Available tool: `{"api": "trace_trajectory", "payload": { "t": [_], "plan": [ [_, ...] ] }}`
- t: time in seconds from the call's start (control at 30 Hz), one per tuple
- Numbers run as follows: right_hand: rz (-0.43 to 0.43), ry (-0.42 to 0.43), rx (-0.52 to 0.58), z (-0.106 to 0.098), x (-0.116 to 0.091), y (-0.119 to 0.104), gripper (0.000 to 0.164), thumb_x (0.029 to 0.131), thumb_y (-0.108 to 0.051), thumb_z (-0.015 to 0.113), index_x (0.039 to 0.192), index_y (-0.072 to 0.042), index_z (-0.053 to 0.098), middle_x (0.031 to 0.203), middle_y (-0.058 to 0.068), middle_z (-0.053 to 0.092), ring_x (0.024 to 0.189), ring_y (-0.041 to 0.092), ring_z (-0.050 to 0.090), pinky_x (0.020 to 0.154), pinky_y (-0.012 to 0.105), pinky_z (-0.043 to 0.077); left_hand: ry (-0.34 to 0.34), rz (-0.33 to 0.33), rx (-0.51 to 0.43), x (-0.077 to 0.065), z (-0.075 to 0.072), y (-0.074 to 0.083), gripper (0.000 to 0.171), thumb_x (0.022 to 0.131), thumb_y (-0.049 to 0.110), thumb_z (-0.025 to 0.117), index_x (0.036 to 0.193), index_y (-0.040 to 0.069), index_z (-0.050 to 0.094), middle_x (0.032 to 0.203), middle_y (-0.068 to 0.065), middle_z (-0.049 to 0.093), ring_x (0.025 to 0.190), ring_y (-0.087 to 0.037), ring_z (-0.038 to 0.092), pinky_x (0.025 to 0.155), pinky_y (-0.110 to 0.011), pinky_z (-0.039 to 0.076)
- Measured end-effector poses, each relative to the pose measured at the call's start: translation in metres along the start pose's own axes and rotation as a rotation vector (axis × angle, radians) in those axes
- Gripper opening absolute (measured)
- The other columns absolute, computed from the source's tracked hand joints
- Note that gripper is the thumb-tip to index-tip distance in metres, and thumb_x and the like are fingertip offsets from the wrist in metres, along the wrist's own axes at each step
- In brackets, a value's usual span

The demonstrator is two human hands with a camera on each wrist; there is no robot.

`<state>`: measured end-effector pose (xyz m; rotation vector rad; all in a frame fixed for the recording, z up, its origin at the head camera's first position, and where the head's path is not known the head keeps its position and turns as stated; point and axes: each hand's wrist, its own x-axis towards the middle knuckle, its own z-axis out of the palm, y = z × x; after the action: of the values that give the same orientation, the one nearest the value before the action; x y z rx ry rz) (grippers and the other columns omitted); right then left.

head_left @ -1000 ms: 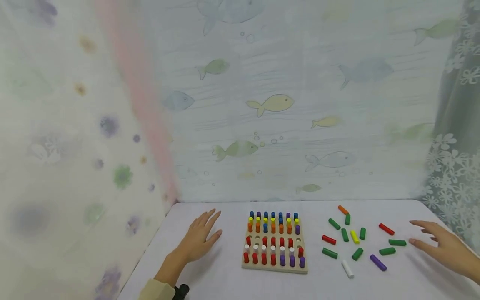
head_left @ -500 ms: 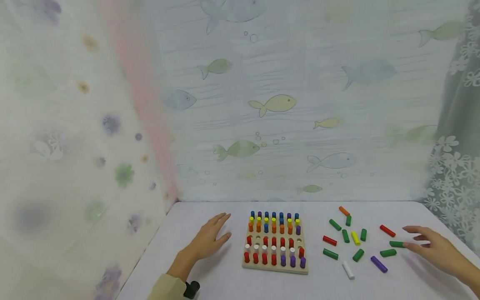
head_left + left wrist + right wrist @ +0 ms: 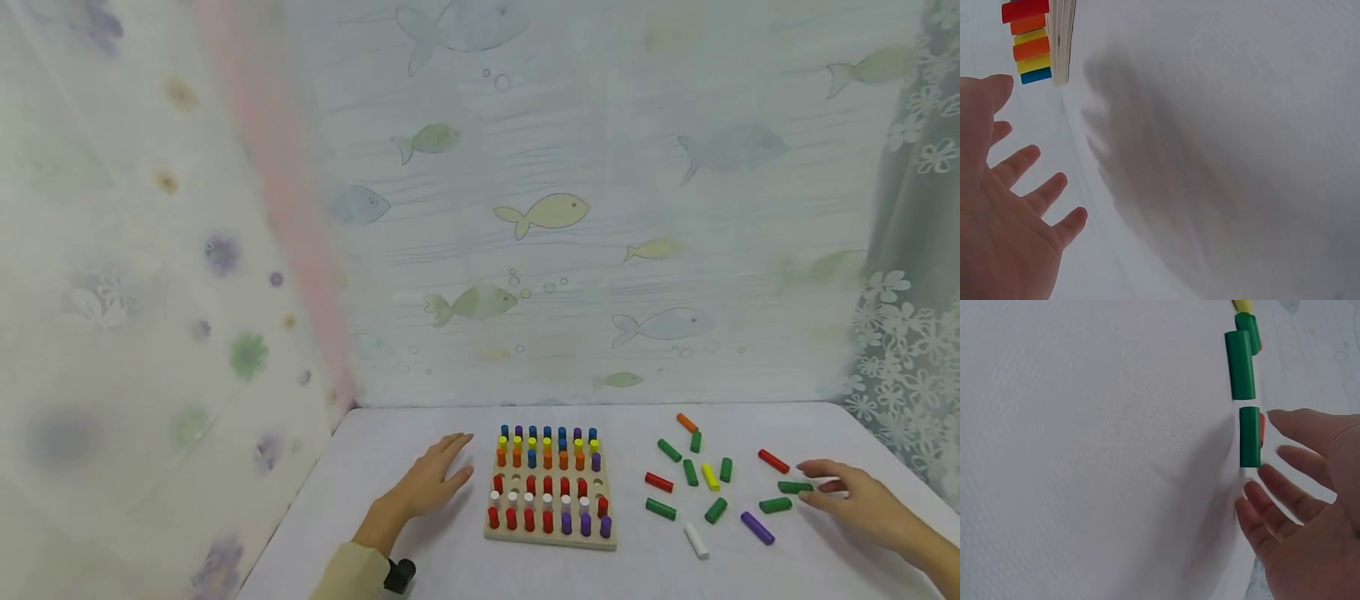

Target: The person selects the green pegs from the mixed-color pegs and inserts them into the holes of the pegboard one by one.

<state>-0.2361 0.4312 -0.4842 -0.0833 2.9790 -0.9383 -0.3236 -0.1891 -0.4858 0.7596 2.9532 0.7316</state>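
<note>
My right hand [image 3: 862,504] hovers at the table's right side, fingers spread and nothing held. Its thumb and fingertips are right at the near end of a green peg [image 3: 787,487] lying flat. From the right wrist, that green peg [image 3: 1250,437] sits between the thumb tip and the fingers. My left hand [image 3: 431,483] is held over the table left of the wooden pegboard [image 3: 551,542], its fingers extended, apart from the board. Rows of blue, yellow, orange, red, white and purple pegs stand upright in the board. A few holes show in its middle row.
Loose pegs lie scattered right of the board: several green ones, a red peg [image 3: 773,461], a purple peg [image 3: 757,528], a white peg [image 3: 696,541], a yellow peg [image 3: 710,477] and an orange peg [image 3: 687,423]. A fish-patterned curtain [image 3: 600,250] hangs behind the table.
My right hand has moved left, up to the end of the green peg. My left hand has shifted right, closer to the pegboard. The pegs have not moved.
</note>
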Motion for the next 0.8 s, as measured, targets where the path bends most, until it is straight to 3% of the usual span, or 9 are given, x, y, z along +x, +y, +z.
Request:
{"api": "trace_trajectory", "payload": {
  "t": [0.17,0.4,0.57,0.8],
  "plan": [
    [-0.015,0.011,-0.005,0.002,0.003,0.0,0.047,0.097,-0.018,0.07,0.124,0.019,0.056,0.119,0.036,0.062,0.099,0.041,0.065,0.075,0.043,0.056,-0.017,-0.016,-0.034,0.006,0.003,0.001,0.059,0.107,0.036,0.053,0.159,0.013,0.037,0.162,-0.012,0.037,0.148,-0.038,0.036,0.115,-0.065,0.033],
    [-0.021,0.022,-0.053,0.005,0.005,0.0,0.038,0.095,-0.015,0.071,0.117,0.015,0.063,0.11,0.026,0.068,0.093,0.033,0.065,0.075,0.044,0.054,-0.047,-0.037,-0.052,0.016,0.007,0.003,0.058,0.107,0.034,0.053,0.158,0.011,0.038,0.162,-0.012,0.038,0.149,-0.037,0.036,0.118,-0.061,0.031],
    [-0.024,0.036,-0.065,0.005,0.005,0.001,0.035,0.094,-0.015,0.073,0.115,0.012,0.066,0.106,0.02,0.07,0.092,0.03,0.064,0.074,0.042,0.053,-0.065,-0.02,-0.061,0.023,0.013,0.005,0.055,0.109,0.032,0.049,0.158,0.009,0.038,0.162,-0.012,0.04,0.15,-0.034,0.036,0.12,-0.056,0.031],
    [-0.013,0.026,-0.071,0.007,0.007,0.003,0.036,0.093,-0.017,0.074,0.114,0.011,0.067,0.104,0.015,0.069,0.091,0.026,0.063,0.074,0.039,0.051,-0.139,-0.057,-0.02,0.028,0.023,0.009,0.057,0.11,0.039,0.041,0.161,0.015,0.034,0.166,-0.007,0.033,0.153,-0.035,0.028,0.122,-0.056,0.026]
  ]
}}
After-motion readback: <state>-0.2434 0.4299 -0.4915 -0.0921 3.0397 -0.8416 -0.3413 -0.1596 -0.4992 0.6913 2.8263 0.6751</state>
